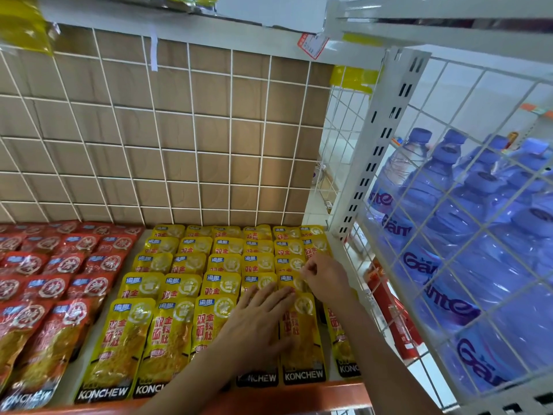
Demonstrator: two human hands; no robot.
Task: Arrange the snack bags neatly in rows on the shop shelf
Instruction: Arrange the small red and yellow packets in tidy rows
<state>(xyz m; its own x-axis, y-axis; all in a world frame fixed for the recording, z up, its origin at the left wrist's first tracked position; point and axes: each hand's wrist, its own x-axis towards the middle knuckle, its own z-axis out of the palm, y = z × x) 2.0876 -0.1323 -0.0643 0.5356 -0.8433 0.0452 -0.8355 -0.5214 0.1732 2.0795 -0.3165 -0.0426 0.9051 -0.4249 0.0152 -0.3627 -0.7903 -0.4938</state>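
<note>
back: white wire grid [194, 113] over brown cardboard [134, 130] | right: water bottles [466, 235]

room: open air above deck, entry from front over orange front lip [269, 393] | deck: tiled edge to edge by yellow snack bags [179, 283] and red snack bags [59, 265], thin bare strip [68, 384] between | back: blocked by wire grid [195, 130] | overhead: capped by upper shelf [179, 22] | right: walled by slotted upright [371, 163] and wire side panel [466, 226], water bottles [434, 205] behind

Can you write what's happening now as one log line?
left hand: pressing yellow bags flat | right hand: pinching another's top
</note>
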